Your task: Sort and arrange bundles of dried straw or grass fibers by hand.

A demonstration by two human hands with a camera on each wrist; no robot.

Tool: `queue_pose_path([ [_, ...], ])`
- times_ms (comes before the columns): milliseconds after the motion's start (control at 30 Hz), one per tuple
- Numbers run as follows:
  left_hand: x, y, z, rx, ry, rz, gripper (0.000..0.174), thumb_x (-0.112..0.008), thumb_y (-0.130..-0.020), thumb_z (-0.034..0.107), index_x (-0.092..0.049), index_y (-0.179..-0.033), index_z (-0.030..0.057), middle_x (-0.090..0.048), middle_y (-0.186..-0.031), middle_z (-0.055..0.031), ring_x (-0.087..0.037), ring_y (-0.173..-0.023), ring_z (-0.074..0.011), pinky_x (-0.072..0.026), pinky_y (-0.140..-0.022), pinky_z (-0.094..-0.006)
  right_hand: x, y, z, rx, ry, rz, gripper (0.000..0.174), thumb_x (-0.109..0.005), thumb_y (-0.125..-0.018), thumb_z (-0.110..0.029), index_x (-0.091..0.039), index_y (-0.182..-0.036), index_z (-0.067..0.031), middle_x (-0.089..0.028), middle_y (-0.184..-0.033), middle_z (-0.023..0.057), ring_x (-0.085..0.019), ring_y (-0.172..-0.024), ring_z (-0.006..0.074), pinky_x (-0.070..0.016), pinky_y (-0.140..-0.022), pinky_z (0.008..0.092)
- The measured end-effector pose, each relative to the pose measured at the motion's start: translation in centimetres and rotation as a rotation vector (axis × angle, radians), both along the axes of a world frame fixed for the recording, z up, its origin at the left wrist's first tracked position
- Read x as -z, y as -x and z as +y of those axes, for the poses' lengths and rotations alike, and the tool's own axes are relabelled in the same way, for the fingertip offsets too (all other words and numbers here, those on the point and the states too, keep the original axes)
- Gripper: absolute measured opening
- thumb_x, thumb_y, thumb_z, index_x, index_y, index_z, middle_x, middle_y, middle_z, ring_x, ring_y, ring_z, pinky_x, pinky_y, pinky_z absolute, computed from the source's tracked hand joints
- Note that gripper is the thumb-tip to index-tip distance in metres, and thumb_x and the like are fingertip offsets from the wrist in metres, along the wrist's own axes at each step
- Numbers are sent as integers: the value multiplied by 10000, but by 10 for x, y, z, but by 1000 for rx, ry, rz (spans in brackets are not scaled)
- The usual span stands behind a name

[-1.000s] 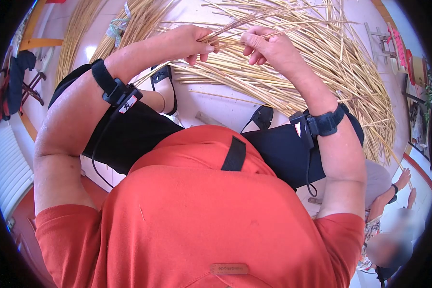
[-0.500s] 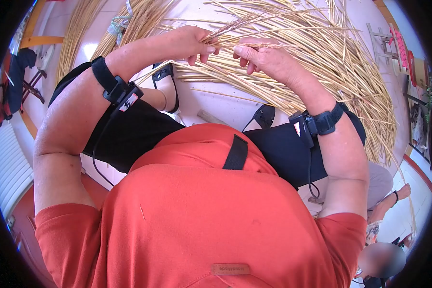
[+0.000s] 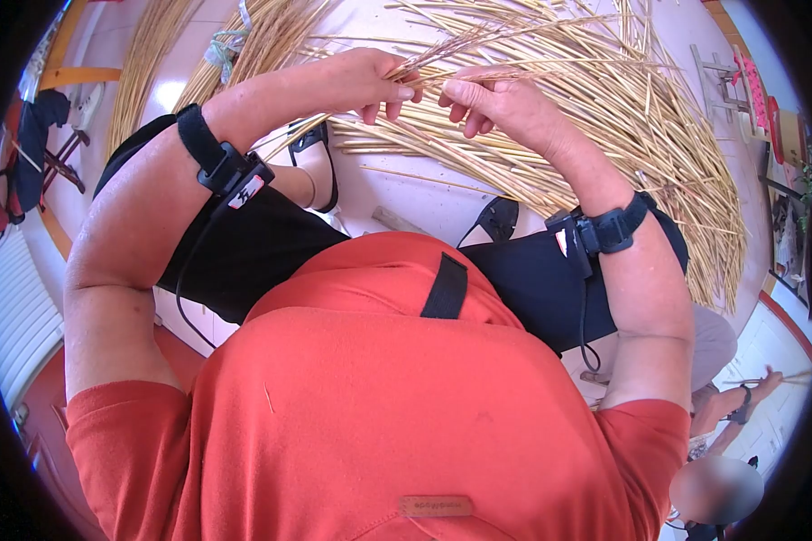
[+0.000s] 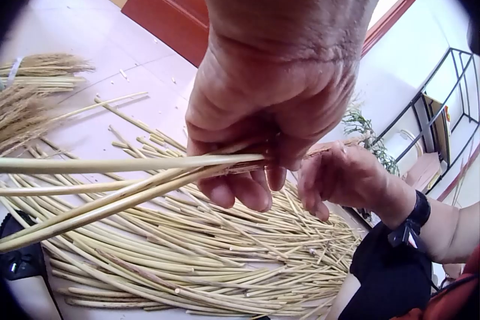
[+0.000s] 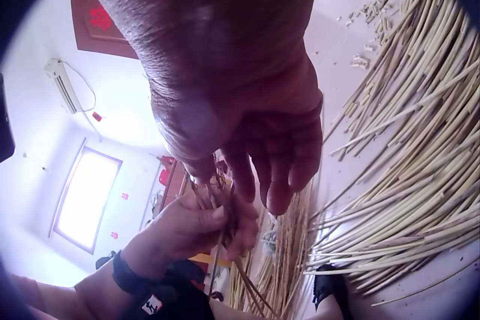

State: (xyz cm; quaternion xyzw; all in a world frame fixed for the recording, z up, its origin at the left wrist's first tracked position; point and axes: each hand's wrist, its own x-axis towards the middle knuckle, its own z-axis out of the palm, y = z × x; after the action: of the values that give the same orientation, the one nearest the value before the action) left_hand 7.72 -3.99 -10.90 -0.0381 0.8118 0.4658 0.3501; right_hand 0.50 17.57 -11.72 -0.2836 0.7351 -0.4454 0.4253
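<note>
My left hand (image 3: 365, 81) grips a few straw stalks (image 4: 135, 162) with curled fingers. Their thick pale ends stick out to the left in the left wrist view, and the feathery seed heads (image 3: 447, 45) fan out past the fingers to the right. Close beside it, my right hand (image 3: 510, 104) pinches the thin seed-head end of a stalk between thumb and index finger. In the right wrist view its other fingers (image 5: 281, 177) hang loosely bent, and the left hand (image 5: 191, 219) is right below. Both hands are raised above the floor.
A wide heap of loose straw stalks (image 3: 586, 135) covers the floor ahead. Tied seed-head bundles (image 3: 266, 36) lie at the far left. A sandal (image 3: 311, 149) stands at the heap's near edge. Another person's arm (image 3: 735, 401) shows at the right, near a small rack (image 3: 717, 77).
My right hand has shifted left, nearer the left hand, and the seed heads in it have moved along. The left hand has hardly moved. The other person's arm at the right has changed position.
</note>
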Motion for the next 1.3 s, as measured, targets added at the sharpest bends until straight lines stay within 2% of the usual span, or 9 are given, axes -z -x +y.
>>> queue_pose_path([
  [233, -4, 4, 3, 19, 35, 29, 242, -487, -940, 215, -585, -1069, 36, -600, -738, -13, -520, -560, -80, -439, -561, -242, 2, 5, -1, 41, -66, -48, 479, -509, -904, -488, -642, -991, -36, -652, -783, 86, -647, -638, 133, -512, -565, 245],
  [300, -2, 5, 3, 18, 32, 37, 242, -483, -941, 214, -586, -1071, 38, -600, -736, -15, -522, -559, -81, -441, -561, -243, 4, 6, -1, 51, -25, -111, 454, -452, -942, -464, -615, -1066, -59, -649, -856, 62, -640, -685, 109, -491, -596, 219],
  [400, -3, 5, 6, 10, 38, 51, 239, -482, -942, 210, -586, -1072, 39, -603, -739, -22, -525, -554, -84, -441, -554, -238, 3, 8, -1, 46, 20, -125, 416, -459, -949, -434, -592, -1089, -66, -649, -864, 59, -640, -691, 106, -490, -600, 215],
  [600, -5, 5, 7, 14, 57, 63, 233, -483, -946, 204, -588, -1077, 43, -604, -738, -23, -523, -554, -86, -441, -553, -232, 6, 6, 0, 57, 125, -95, 378, -482, -949, -381, -619, -1010, -34, -640, -784, 54, -640, -656, 106, -497, -566, 215],
  [933, -5, 1, 4, -25, 11, 23, 267, -469, -962, 250, -585, -1088, 44, -598, -750, -11, -509, -560, -77, -436, -562, -222, 12, 1, -2, 46, 37, -66, 352, -507, -936, -341, -638, -965, -16, -633, -765, 44, -626, -635, 108, -499, -565, 233],
  [1000, -4, 1, 4, -21, 20, 15, 270, -465, -963, 250, -583, -1091, 44, -596, -748, -8, -508, -559, -76, -435, -564, -221, 13, -4, -2, 19, -3, -33, 350, -524, -917, -327, -638, -967, 1, -637, -773, 55, -621, -623, 127, -505, -578, 252],
  [1067, -3, 0, 3, 4, 13, -8, 277, -463, -961, 251, -578, -1104, 43, -594, -744, -5, -505, -557, -71, -430, -564, -218, 8, -5, -3, -57, -93, 6, 316, -524, -928, -320, -630, -988, -29, -626, -778, 31, -609, -655, 104, -499, -617, 244],
  [1133, -4, -1, 4, 5, 13, -17, 289, -469, -956, 253, -573, -1116, 35, -591, -742, -3, -501, -552, -69, -427, -565, -219, 5, -7, -3, -236, -229, 49, 297, -548, -908, -290, -628, -981, -14, -627, -767, 46, -604, -648, 114, -505, -632, 260],
  [1300, -6, -1, 6, 50, 63, -39, 321, -473, -956, 274, -564, -1133, 22, -587, -742, -9, -501, -547, -72, -427, -572, -227, 3, -8, -2, -269, -236, 143, 298, -548, -896, -285, -625, -1006, -19, -621, -745, 71, -610, -646, 146, -505, -657, 289],
])
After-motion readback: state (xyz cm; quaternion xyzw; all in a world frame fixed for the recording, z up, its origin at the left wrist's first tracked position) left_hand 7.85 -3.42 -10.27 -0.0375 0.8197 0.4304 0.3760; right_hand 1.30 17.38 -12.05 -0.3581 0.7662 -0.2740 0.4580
